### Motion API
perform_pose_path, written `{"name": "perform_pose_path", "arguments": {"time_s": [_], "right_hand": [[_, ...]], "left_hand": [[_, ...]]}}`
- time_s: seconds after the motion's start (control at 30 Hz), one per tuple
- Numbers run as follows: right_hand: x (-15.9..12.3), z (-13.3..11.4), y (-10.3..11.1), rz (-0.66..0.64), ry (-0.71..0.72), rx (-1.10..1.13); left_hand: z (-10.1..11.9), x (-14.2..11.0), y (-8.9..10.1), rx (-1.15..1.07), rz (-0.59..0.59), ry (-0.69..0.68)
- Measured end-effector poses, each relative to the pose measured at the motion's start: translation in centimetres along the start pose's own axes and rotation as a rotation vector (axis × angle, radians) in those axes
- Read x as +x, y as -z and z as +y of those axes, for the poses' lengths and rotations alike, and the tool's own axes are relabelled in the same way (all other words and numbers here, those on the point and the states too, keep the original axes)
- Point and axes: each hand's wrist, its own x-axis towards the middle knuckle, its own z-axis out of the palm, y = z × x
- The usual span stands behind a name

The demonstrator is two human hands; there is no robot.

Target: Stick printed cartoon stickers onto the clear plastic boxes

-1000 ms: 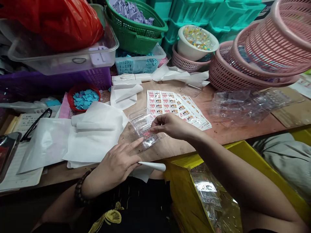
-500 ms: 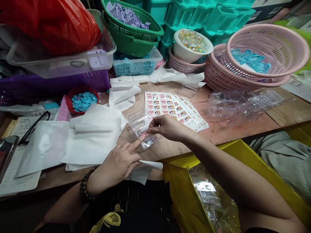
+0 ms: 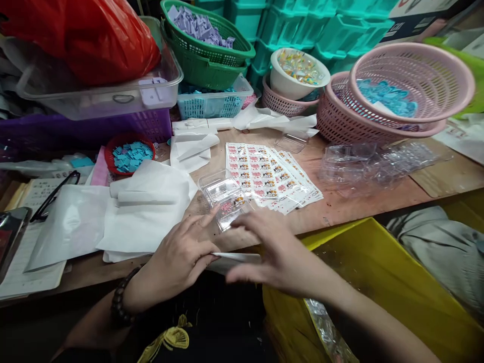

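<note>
A clear plastic box [image 3: 218, 184] lies on the table in front of me, with a cat-and-pink-print sticker [image 3: 239, 201] on its near part. My left hand [image 3: 179, 254] pinches a piece of white backing paper [image 3: 242, 257] between thumb and fingers, while its index fingertip rests at the box's left edge. Close to the box's near right side is my right hand [image 3: 272, 252], slightly blurred, thumb spread away from the fingers and nothing seen in it. Just behind the box lie several overlapping sticker sheets [image 3: 251, 169] with the same cat print.
White papers [image 3: 147, 222] cover the left of the table, beside a red basket [image 3: 109, 157] of blue pieces. Clear plastic boxes [image 3: 348, 164] lie at right, before pink baskets [image 3: 340, 118]. A yellow bag [image 3: 355, 252] hangs by the near edge.
My right hand has let go of the sticker, moved down toward me and opened. The sticker now shows on the box. My left hand still pinches the backing paper.
</note>
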Motion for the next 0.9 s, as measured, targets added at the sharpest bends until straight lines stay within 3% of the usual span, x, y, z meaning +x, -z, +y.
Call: {"name": "perform_pose_path", "arguments": {"time_s": [0.03,0.1,0.2,0.27,0.4,0.53,0.67,0.77,0.9], "right_hand": [[-0.6,-0.5,-0.4,-0.067,0.06,0.025],[-1.1,-0.8,-0.9,-0.125,0.027,0.08],[-1.1,-0.1,-0.7,-0.193,-0.111,0.225],[-1.1,0.3,-0.4,-0.203,-0.117,0.163],[-1.5,-0.8,-0.5,-0.006,-0.026,-0.042],[-1.2,-2.2,-1.4,0.005,-0.06,0.226],[-0.9,-1.9,-2.6,0.14,-0.042,0.349],[-1.2,-1.1,-3.7,0.274,0.093,0.165],[-2.3,-0.7,-4.0,0.565,0.34,-0.107]], "left_hand": [[0.2,-0.1,0.2,-0.057,0.009,0.011],[0.2,-0.2,0.3,-0.236,0.035,0.097],[-0.3,-0.4,0.0,-0.568,0.133,0.362],[-0.7,-0.5,-0.5,-0.732,0.172,0.499],[-0.8,-0.7,-1.4,-0.819,0.117,0.557],[-0.7,-0.9,-1.9,-0.802,0.1,0.566],[-1.2,-0.8,-2.1,-0.8,0.117,0.568],[-1.5,-0.7,-2.4,-0.846,0.115,0.58],[-1.6,-1.0,-1.8,-0.929,-0.006,0.608]]}}
